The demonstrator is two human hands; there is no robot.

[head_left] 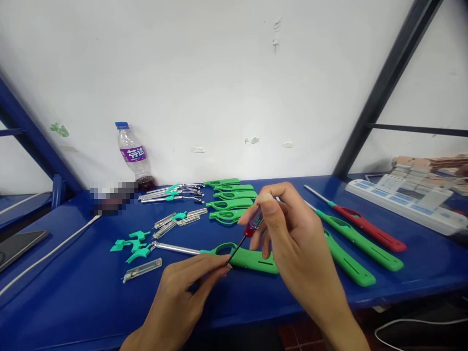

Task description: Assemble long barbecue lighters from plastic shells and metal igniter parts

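My right hand (292, 234) is closed round a small screwdriver (252, 225) with a clear red handle, its thin black shaft slanting down to the left. My left hand (190, 282) pinches at the shaft's tip, thumb and forefinger pressed together; whether a screw sits between them is hidden. Just behind the tip lies a green lighter (241, 257) with a long metal nozzle, flat on the blue table (80, 287). Neither hand rests on it.
Several green lighter shells (228, 195) lie in a stack behind. Metal tubes (171, 192), small teal triggers (133, 243) and a clear tube (142, 269) lie left. Two green lighters (360, 243) and a red one (369, 231) lie right. Bottle (134, 156), power strip (405, 204), cable (47, 253).
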